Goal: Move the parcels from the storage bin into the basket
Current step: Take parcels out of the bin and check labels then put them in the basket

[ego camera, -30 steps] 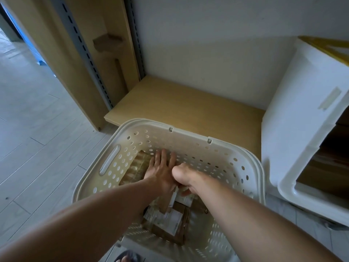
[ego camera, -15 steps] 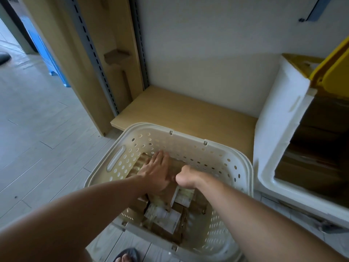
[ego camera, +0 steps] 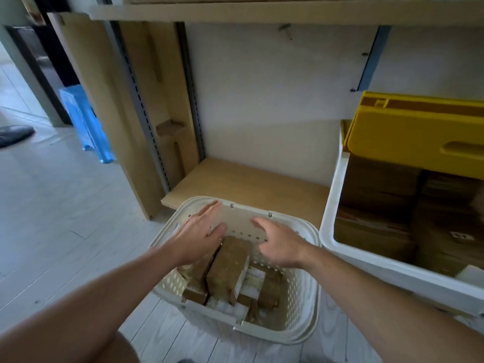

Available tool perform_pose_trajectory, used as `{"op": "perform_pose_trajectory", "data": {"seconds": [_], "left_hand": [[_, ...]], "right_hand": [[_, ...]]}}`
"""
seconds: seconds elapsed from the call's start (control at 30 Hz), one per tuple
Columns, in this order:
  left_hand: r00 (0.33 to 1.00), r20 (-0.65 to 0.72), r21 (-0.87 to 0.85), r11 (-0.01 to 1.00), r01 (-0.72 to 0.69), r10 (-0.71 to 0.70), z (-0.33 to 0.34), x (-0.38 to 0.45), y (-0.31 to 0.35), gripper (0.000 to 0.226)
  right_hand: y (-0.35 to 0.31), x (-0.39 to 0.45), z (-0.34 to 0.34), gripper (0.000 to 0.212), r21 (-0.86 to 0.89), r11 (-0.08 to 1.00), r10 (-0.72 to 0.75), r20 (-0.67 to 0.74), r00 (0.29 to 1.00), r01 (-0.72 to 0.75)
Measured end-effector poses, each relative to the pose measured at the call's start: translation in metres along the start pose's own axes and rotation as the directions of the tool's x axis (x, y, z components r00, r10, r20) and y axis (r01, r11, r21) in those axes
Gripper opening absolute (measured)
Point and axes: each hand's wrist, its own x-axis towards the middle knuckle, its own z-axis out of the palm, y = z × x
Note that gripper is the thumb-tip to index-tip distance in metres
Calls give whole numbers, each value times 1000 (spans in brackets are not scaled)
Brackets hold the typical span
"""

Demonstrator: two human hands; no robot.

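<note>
From the head view, both bare hands hover above the cream perforated plastic basket [ego camera: 301, 305], which stands on the pale plank floor [ego camera: 65, 218]. The left hand [ego camera: 200, 235] is spread flat with its fingers apart, holding nothing; its fingertips reach the basket's far rim. The right hand [ego camera: 279, 243] is loosely open too, fingers slightly curled, and empty. Under and between the hands, several brown cardboard parcels [ego camera: 227, 268] with white labels lie stacked inside the basket, one tilted up on the others. To the right of the right hand sits the white plastic storage bin [ego camera: 366, 260] with a yellow lid [ego camera: 419, 137] raised behind it; more brown boxes remain inside. Beyond the fingertips runs a low wooden shelf [ego camera: 248, 184], and far to the left of the left hand stands a blue plastic stool [ego camera: 86, 124].
</note>
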Motion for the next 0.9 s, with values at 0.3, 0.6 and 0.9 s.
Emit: {"op": "perform_pose_trajectory", "data": {"seconds": [0.3,0.6,0.9], "left_hand": [[953,-163,-120,953,-277,256,-10,-17,70,56],[801,-362,-212,794,-569,477,40,18,176,53],[872,-250,-390,781,-488,420,93,52,257,46]], "right_hand": [[15,-62,-50,76,190,962,-143,-262,955,196],[44,-117,-96,74,203,952,-121,-437,891,229],[146,-193,-136,74,286,958,183,-582,792,-11]]}}
